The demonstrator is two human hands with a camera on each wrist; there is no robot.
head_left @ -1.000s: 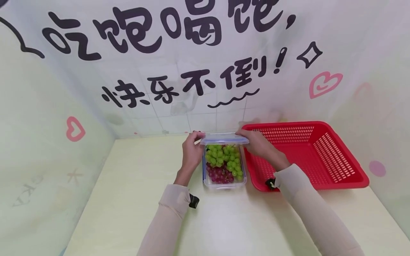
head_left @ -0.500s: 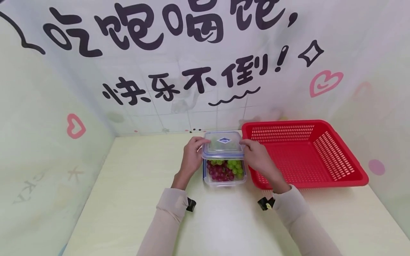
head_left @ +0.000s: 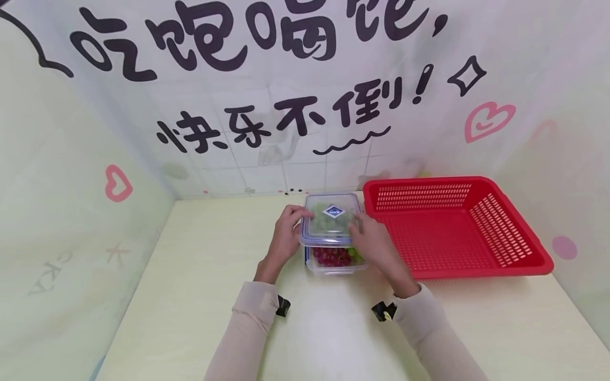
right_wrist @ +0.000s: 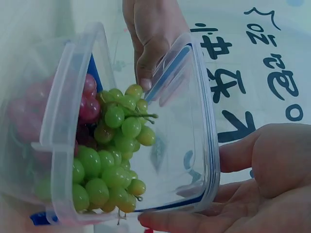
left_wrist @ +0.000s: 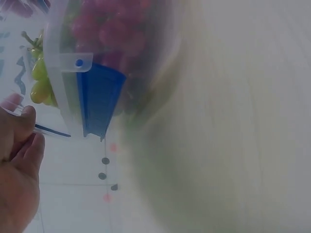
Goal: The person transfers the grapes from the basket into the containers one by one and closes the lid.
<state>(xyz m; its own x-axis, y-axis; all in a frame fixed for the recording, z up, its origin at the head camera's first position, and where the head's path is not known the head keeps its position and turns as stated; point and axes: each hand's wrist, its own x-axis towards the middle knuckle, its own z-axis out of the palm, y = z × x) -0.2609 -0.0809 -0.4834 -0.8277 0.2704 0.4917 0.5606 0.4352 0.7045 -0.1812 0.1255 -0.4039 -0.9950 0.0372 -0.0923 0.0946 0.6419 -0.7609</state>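
A clear plastic lid (head_left: 329, 228) with a blue seal and a diamond label is over the back part of a clear food container (head_left: 331, 270), its near edge raised. Red grapes (head_left: 329, 257) show at the container's front, and green grapes (right_wrist: 116, 179) stand above the rim in the right wrist view. My left hand (head_left: 285, 233) pinches the lid's left edge between thumb and fingers. At the lid's right edge, my right hand (head_left: 374, 241) grips it, thumb on top. A blue side latch (left_wrist: 99, 99) hangs down the container's wall in the left wrist view.
A red perforated plastic basket (head_left: 481, 274) stands close to the right of the container. The pale table (head_left: 214, 248) meets a wall sheet (head_left: 267, 95) with black lettering just behind the container.
The lid has swung from near edge-on at the back to lie flatter, and its near edge has come forward over the grapes. Both hands moved with it, the right drawing toward the front.
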